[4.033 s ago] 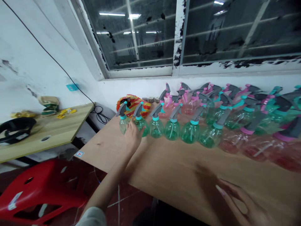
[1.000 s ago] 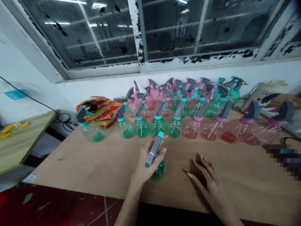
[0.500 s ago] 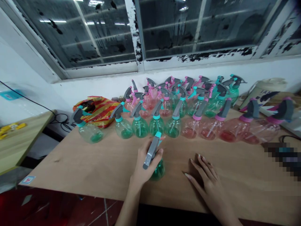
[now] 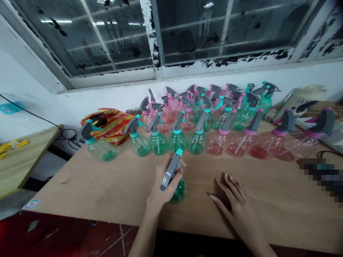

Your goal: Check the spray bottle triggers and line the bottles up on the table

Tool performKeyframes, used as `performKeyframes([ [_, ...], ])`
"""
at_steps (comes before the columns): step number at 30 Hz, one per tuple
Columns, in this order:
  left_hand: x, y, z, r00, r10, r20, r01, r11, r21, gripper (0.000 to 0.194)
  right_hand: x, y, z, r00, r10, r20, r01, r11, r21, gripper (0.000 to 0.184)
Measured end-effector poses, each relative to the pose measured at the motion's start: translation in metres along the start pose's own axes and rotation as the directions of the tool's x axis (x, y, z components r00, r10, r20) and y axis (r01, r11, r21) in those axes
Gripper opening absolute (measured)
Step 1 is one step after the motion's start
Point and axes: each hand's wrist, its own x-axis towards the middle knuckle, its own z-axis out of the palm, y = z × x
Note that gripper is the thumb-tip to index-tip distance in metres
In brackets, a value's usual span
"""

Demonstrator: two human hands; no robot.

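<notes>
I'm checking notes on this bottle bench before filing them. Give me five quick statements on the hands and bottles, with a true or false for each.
1. The left hand holds a green spray bottle. True.
2. The right hand grips a pink bottle. False: the right hand holds no bottle.
3. A striped bag lies behind the leftmost bottle of the front row. True.
4. In the front row, pink bottles stand left of the green ones. False: the pink bottles are on the right.
5. The held bottle's nozzle tip is turquoise. True.
</notes>
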Motion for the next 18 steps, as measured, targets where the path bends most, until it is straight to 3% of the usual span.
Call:
performKeyframes([
  [4,0.0,0.0015,0.0013,1.0,0.005,-0.016,-0.005,1.0,0.029,0.024,-0.0003,-0.0001,0.0009,1.0,0.01,0.0,-0.01,1.0,0.0,0.058],
  [9,-0.0016,-0.0008,0.0043,0.998,-0.056,-0.022,0.056,0.998,-0.002,0.027,-0.0001,-0.0007,-0.0007,1.0,0.012,0.005,-0.012,1.0,-0.004,0.059],
  [18,-0.0009,-0.008,0.0063,0.998,-0.053,-0.045,0.051,0.998,-0.031,0.032,0.0005,-0.0014,-0.0021,0.999,0.031,0.01,-0.032,0.999,0.008,0.058],
])
